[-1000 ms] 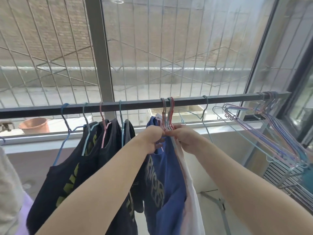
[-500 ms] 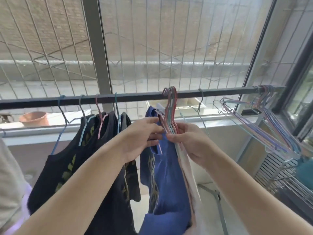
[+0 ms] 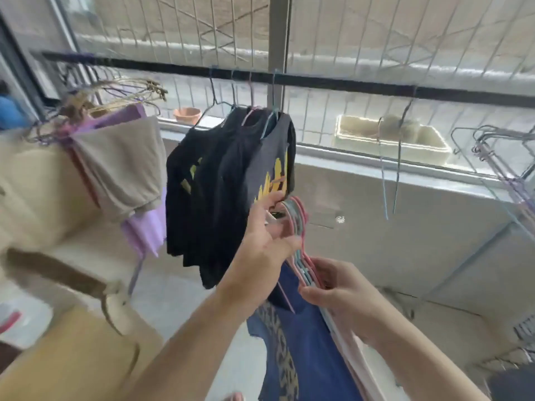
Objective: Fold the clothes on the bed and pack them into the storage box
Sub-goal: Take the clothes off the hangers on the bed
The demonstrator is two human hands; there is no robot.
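Pink and pale blue hangers (image 3: 301, 244), bunched together off the dark rail (image 3: 347, 83), sit between both hands: the left hand (image 3: 265, 247) has its fingers curled round the hooks near the top, and the right hand (image 3: 337, 290) pinches the bundle lower down. A blue shirt (image 3: 292, 342) and a whitish garment (image 3: 351, 360) hang from these hangers below the hands, while black shirts (image 3: 228, 180) with yellow print hang on the rail just to the left.

Both hands, left hand (image 3: 262, 241) and right hand (image 3: 337, 290), grip bunched hangers (image 3: 301, 244) carrying a blue shirt (image 3: 292, 342); black shirts (image 3: 228, 180) hang at eleven o'clock.
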